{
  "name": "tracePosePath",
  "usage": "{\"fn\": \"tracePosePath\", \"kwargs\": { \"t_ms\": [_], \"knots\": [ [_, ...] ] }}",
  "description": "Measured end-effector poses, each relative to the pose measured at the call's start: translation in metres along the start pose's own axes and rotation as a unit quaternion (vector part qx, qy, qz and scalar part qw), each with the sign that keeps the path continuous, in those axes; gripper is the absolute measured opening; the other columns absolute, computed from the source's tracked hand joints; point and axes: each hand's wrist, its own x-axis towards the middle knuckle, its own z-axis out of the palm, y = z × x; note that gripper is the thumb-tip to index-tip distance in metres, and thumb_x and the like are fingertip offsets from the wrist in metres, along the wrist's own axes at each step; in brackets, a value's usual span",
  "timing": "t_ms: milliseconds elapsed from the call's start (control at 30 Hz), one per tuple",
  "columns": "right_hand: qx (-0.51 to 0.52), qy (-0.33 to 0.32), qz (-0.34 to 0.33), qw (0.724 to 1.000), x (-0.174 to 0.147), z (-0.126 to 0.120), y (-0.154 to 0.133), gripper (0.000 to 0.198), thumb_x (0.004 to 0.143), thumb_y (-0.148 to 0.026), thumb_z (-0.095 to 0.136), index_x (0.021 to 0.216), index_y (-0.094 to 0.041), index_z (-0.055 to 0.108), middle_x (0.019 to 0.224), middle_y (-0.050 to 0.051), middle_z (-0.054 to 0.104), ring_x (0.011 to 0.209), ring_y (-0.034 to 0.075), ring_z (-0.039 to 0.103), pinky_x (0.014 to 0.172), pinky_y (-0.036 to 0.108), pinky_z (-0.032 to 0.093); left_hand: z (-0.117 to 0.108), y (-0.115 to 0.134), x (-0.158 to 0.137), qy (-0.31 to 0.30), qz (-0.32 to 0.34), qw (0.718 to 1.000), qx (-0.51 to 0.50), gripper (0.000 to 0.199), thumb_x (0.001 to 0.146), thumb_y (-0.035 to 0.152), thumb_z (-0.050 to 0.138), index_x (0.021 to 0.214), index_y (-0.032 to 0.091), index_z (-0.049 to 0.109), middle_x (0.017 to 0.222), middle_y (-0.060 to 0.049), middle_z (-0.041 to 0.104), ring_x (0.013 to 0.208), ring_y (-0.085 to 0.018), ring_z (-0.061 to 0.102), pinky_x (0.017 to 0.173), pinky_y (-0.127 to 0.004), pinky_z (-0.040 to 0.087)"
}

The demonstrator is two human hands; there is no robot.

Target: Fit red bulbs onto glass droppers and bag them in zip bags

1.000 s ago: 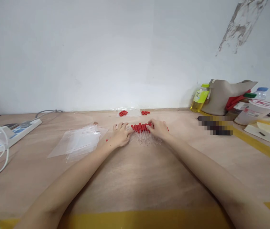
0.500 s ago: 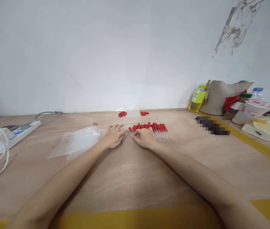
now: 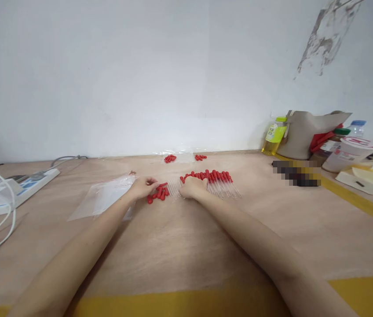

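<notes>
My left hand (image 3: 143,187) is at the left side of a loose pile of red rubber bulbs (image 3: 162,193), its thumb and fingers pinched at one bulb on the pile's upper edge. My right hand (image 3: 193,186) is curled over the thin clear tubes (image 3: 174,188), fingers closed and fingertips mostly hidden, so what it holds cannot be made out. A row of droppers with red bulbs (image 3: 221,177) on clear tubes lies beyond and to the right of it. Bare tubes without bulbs lie between my hands.
Clear zip bags (image 3: 102,198) lie left of my left hand. Small red bulbs on plastic (image 3: 180,157) are by the wall. A power strip (image 3: 34,185) with cables stands at left; a yellow-green bottle (image 3: 274,136), a grey bag (image 3: 301,134) and a cup (image 3: 349,154) stand at right.
My left hand has moved left off the bare tubes to the loose red bulbs, which now show. My right hand has shifted slightly left and turned more palm-down.
</notes>
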Motion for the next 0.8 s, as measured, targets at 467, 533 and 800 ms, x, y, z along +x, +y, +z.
{"fn": "tracePosePath", "kwargs": {
  "t_ms": [467, 533, 800],
  "knots": [
    [0.201, 0.087, -0.276, 0.936, -0.049, -0.012, 0.093, 0.014, 0.084, -0.022, 0.038, 0.094, -0.017, 0.048, 0.076, 0.003, 0.058, 0.066, 0.012, 0.052, 0.059, 0.023, 0.038, 0.012, 0.015, 0.007, 0.057, 0.111, 0.989, 0.08, 0.015, 0.077, 0.032, 0.051, 0.077, 0.017, 0.053, 0.076, -0.003, 0.063, 0.07, -0.016, 0.059, 0.057, -0.024, 0.043],
    [0.203, 0.115, -0.306, 0.923, -0.058, -0.005, 0.102, 0.022, 0.085, -0.019, 0.037, 0.104, -0.018, 0.047, 0.082, 0.004, 0.059, 0.074, 0.014, 0.054, 0.065, 0.025, 0.04, 0.019, 0.02, -0.012, 0.097, 0.175, 0.978, 0.056, 0.016, 0.081, 0.031, 0.046, 0.089, 0.018, 0.052, 0.08, -0.003, 0.062, 0.072, -0.015, 0.058, 0.061, -0.024, 0.044],
    [0.129, 0.206, -0.328, 0.913, -0.077, 0.015, 0.104, 0.019, 0.085, -0.017, 0.037, 0.094, -0.019, 0.054, 0.088, 0.004, 0.063, 0.077, 0.014, 0.056, 0.079, 0.032, 0.032, 0.062, 0.031, -0.078, 0.019, 0.366, 0.929, 0.045, 0.019, 0.087, 0.023, 0.042, 0.095, 0.019, 0.059, 0.09, -0.004, 0.059, 0.083, -0.016, 0.056, 0.074, -0.028, 0.045]
  ]
}}
